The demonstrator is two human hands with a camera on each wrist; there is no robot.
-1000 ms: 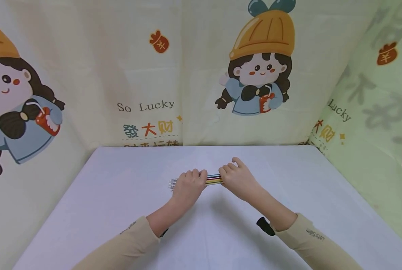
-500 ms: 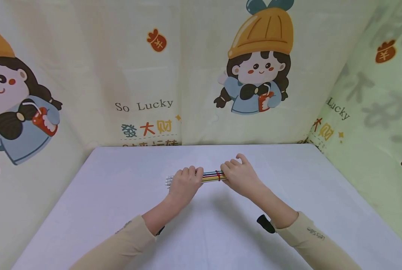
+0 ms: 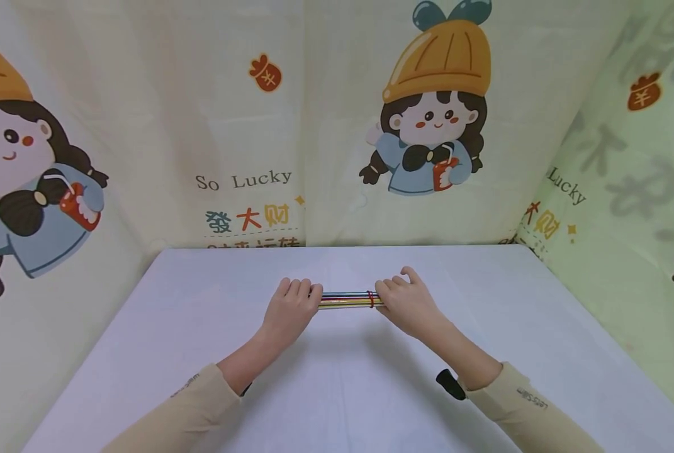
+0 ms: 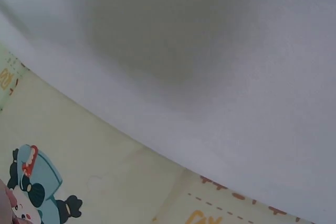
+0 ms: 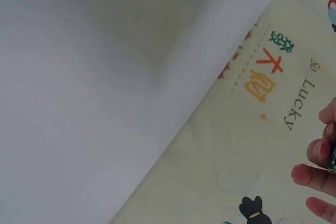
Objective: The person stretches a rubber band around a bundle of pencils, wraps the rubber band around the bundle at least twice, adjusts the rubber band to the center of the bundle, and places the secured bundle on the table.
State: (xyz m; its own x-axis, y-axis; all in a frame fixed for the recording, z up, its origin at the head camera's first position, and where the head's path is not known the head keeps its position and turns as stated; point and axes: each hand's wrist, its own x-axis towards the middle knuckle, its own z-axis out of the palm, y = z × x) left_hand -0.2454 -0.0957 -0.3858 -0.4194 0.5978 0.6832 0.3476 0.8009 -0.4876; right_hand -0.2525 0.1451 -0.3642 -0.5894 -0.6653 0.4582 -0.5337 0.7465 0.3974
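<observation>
A bundle of thin, shiny coloured sticks (image 3: 345, 300), with blue, dark red and yellow showing, lies level in the air between both hands in the head view. My left hand (image 3: 291, 308) grips its left end, hiding the tips there. Curled fingers of my right hand (image 3: 407, 305) hold the right end, while one finger sticks up. A red band (image 3: 371, 299) circles the bundle just beside the right hand. At the edge of the right wrist view, fingertips (image 5: 318, 149) surround the dark end of a stick (image 5: 332, 160).
A white table (image 3: 342, 396) spreads below the hands, with the arms' shadows on it. Behind it hangs a cream cloth backdrop (image 3: 337, 126) printed with cartoon figures and lettering; more cloth hangs at both sides. A black wrist device (image 3: 450, 384) shows under the right sleeve.
My left hand has slid left along the bundle, covering the silvery tips that stuck out before. More of the sticks now shows between the hands, and the red band has come into view.
</observation>
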